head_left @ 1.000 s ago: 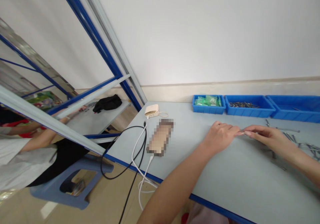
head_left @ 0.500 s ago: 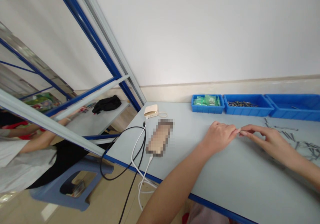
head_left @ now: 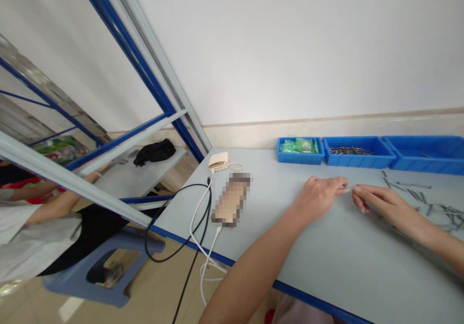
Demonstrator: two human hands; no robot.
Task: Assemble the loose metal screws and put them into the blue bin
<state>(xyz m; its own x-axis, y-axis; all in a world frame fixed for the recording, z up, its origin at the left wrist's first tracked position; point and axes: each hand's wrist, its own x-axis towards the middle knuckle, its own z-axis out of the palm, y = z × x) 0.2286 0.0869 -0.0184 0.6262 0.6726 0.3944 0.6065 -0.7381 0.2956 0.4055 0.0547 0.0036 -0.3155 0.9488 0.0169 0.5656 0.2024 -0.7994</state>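
Over the grey table, my left hand (head_left: 319, 196) and my right hand (head_left: 384, 205) almost meet at the fingertips. Between them shows a short bit of a thin silvery screw (head_left: 348, 189); both hands pinch it, and the fingers hide most of its length. Several long metal screws (head_left: 445, 212) lie loose on the table just to the right of my right hand, partly behind that forearm.
Along the wall stand a blue bin of green packets (head_left: 299, 146), a blue bin of small metal fasteners (head_left: 350, 151) and a larger blue bin (head_left: 435, 162). Left lie a blurred-out phone (head_left: 232, 201), a cream power bank (head_left: 219, 161) and cables. Beyond the frame, another person (head_left: 39, 227) works.
My right hand has turned, its fingers now curling below the thumb, and a bit more of the screw shows between the hands. My left hand has stayed nearly in place.
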